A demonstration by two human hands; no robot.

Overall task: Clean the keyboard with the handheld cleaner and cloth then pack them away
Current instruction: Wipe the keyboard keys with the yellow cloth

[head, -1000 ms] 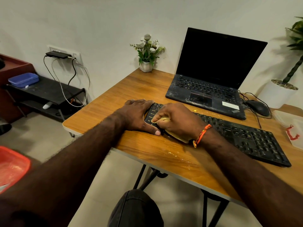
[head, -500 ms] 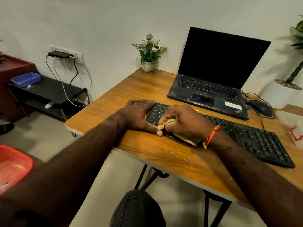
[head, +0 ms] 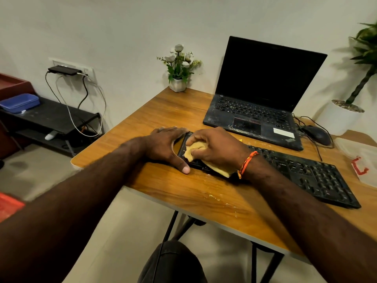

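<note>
A black keyboard lies slantwise on the wooden table, in front of an open black laptop. My right hand grips a bunched yellow cloth and presses it on the keyboard's left end. My left hand wraps around the keyboard's left edge, thumb along the front edge, steadying it. No handheld cleaner shows in this view.
A small white pot of flowers stands at the table's back corner. A black mouse with cables, a clear plastic bag and a large potted plant sit to the right. A low black shelf with a blue box stands left.
My right hand has slid the cloth a little across the left keys and more of the cloth shows beneath the fingers. My left hand stays on the keyboard's left edge.
</note>
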